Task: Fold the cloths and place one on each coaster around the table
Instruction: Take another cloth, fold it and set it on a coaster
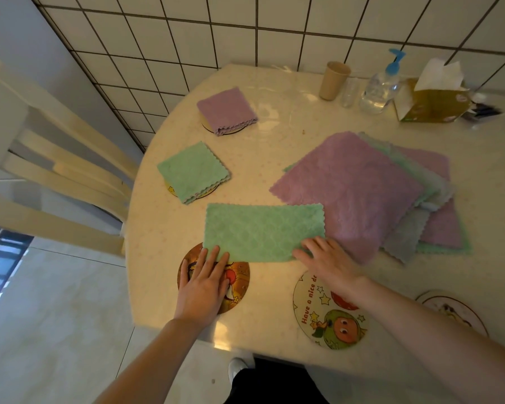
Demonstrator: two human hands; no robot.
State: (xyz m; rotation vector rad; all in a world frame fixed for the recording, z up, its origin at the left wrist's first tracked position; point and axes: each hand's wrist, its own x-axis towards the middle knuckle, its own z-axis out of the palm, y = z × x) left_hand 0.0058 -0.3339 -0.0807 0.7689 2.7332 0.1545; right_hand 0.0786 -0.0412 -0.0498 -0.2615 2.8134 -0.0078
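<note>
Pressing a half-folded green cloth (pixel 263 232) flat at the table's (pixel 274 141) near edge, both hands (pixel 203 282) (pixel 327 262) lie spread on its near corners. Soft, light, floppy; best pinched at its corners to fold again.

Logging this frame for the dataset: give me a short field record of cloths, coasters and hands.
cloth in work: green cloth, folded in half, flat on table
left hand: fingers flat on its near left corner
right hand: fingers flat on its near right corner
coasters covered: folded purple cloth, folded green cloth
coasters bare: brown coaster, white coaster, a third at the right edge
unfolded stack: purple on top
</note>
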